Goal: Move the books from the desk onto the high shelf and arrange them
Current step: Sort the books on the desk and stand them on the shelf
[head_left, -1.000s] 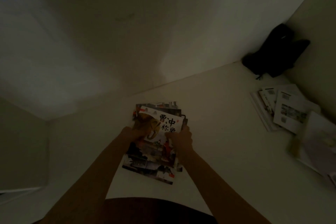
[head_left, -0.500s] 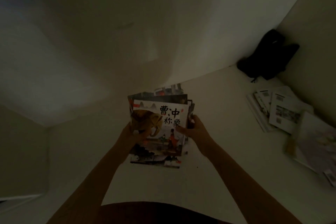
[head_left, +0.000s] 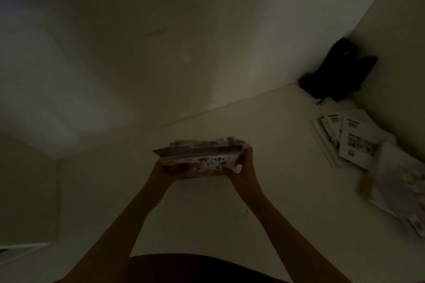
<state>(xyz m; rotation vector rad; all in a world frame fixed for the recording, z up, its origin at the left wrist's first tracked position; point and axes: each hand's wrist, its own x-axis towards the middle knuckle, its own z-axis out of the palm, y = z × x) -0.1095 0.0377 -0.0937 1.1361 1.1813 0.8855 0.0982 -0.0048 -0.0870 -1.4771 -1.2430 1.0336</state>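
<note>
Left of the black bag (head_left: 340, 71): book stack (head_left: 200, 156), your left hand (head_left: 169, 171) and right hand (head_left: 243, 171) gripping its ends.

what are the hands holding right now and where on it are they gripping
A stack of picture books, tipped nearly edge-on. The left hand grips its left end and the right hand its right end.

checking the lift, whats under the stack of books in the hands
Only bare white surface shows under the stack of books, gripped by left hand and right hand. Its underside is hidden.
</note>
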